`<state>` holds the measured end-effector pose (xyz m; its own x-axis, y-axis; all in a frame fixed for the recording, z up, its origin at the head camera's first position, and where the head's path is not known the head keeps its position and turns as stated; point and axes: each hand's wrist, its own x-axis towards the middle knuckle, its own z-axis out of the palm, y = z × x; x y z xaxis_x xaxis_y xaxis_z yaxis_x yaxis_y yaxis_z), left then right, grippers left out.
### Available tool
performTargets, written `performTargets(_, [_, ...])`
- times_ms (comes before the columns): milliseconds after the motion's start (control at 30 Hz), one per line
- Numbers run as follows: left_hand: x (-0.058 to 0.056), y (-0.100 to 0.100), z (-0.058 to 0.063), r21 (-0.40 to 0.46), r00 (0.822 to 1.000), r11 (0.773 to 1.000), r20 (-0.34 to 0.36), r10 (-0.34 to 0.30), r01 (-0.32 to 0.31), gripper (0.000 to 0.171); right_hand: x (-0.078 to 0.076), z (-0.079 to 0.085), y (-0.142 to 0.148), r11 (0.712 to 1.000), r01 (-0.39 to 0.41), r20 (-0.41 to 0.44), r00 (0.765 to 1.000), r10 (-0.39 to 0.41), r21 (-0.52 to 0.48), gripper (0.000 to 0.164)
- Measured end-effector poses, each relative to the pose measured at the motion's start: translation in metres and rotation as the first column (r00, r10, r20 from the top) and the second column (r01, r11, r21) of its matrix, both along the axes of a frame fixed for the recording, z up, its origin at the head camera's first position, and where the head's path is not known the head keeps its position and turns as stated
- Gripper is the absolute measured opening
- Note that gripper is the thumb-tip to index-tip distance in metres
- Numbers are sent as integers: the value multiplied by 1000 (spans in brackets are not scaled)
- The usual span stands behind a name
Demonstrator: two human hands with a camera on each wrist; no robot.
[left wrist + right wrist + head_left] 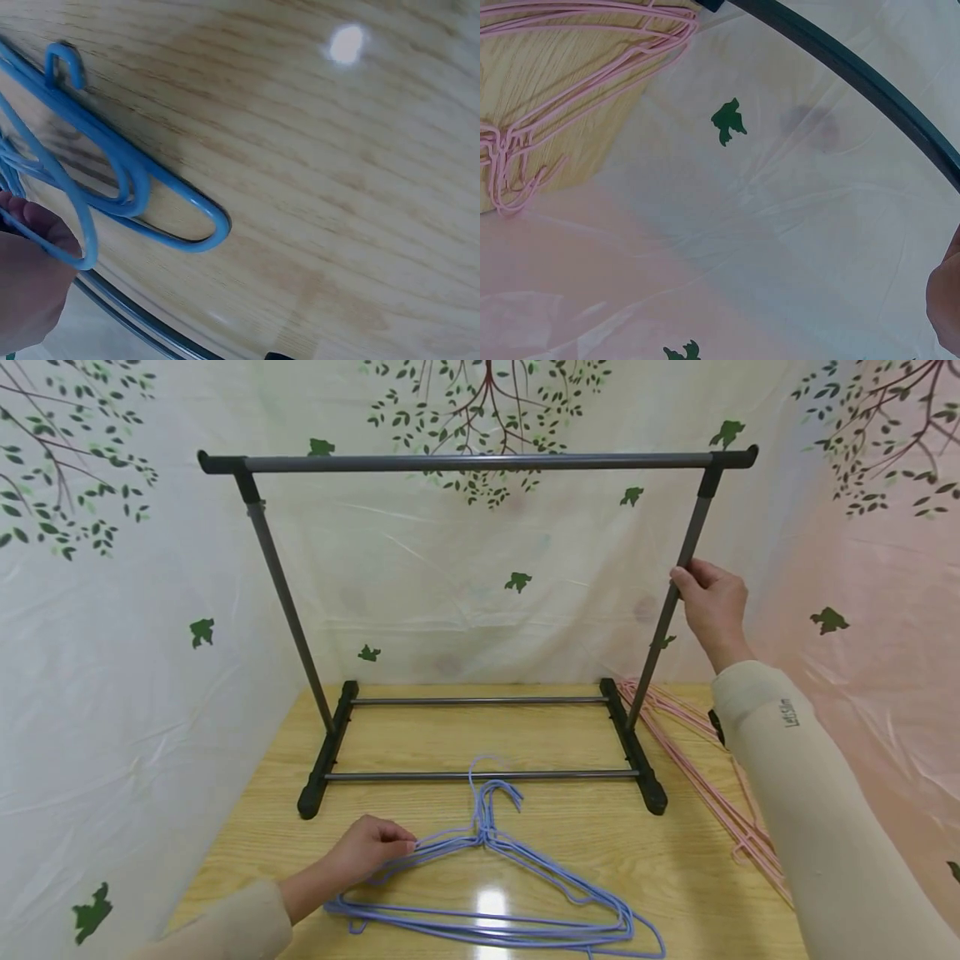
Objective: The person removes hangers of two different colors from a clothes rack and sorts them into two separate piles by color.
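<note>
A stack of blue wire hangers (pixel 484 837) lies at the front of the table, hooks pointing toward a dark clothes rack (pixel 480 462). My left hand (pixel 358 857) pinches the shoulder of the top hanger at the stack's left side. In the left wrist view, that hanger's rounded end (pixel 88 236) stands a little off the others, beside the thumb of my left hand (pixel 34 289). My right hand (pixel 712 606) grips the rack's right upright (pixel 660 635) about midway up, thumb and fingers on either side. Only a sliver of it shows in the right wrist view.
Several pink hangers (pixel 708 789) lie on the wooden table (pixel 480 735) to the right, partly under my right forearm. The rack's black feet (pixel 651 793) and two low crossbars stand behind the blue hangers. A leaf-patterned sheet (pixel 450 585) hangs behind and at both sides.
</note>
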<state>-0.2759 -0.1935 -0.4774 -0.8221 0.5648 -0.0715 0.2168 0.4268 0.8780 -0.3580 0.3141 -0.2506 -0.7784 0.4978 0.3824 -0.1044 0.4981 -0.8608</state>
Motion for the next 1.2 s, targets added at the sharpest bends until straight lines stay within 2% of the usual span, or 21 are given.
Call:
performTargets(167, [-1, 2, -3, -79, 994, 997, -105, -14, 6, 12, -1, -1, 1, 1000, -2, -1, 1000, 2, -6, 46])
performTargets(333, [-2, 3, -6, -119, 984, 992, -162, -72, 53, 11, -2, 0, 0, 1000, -8, 3, 1000, 8, -18, 47])
performTargets(500, [-3, 4, -10, -152, 969, 987, -229, -91, 56, 9, -4, -1, -1, 1000, -12, -3, 1000, 12, -23, 46])
performTargets(733, [-3, 5, -5, -217, 960, 976, -268, -87, 28, 14, -4, -1, -2, 1000, -12, -4, 1000, 11, -20, 45])
performTargets(833, [-5, 5, -1, -227, 957, 974, -282, -62, -4, 14, -3, -2, -3, 1000, -5, -2, 1000, 5, -14, 46])
performTargets(933, [-13, 9, 6, -223, 951, 973, -308, -9, -63, 12, -2, -1, -3, 1000, 10, 10, 1000, -10, 3, 46])
performTargets(1000, [-21, 12, 14, -216, 940, 969, -339, 37, -116, 13, 0, 0, -3, 999, 24, 26, 999, -24, 31, 46])
performTargets(1067, [-34, 15, 25, -207, 920, 963, -382, 81, -171, 16, 3, 0, -4, 997, 22, 44, 999, -25, 72, 49])
performTargets(1133, [-48, 18, 38, -203, 894, 956, -437, 104, -210, 20, 6, -3, -7, 989, 27, 38, 999, -33, 145, 56])
performTargets(1200, [-65, 20, 51, -207, 853, 947, -510, 108, -244, 27, 9, -7, -13, 969, 40, 5, 999, -43, 245, 64])
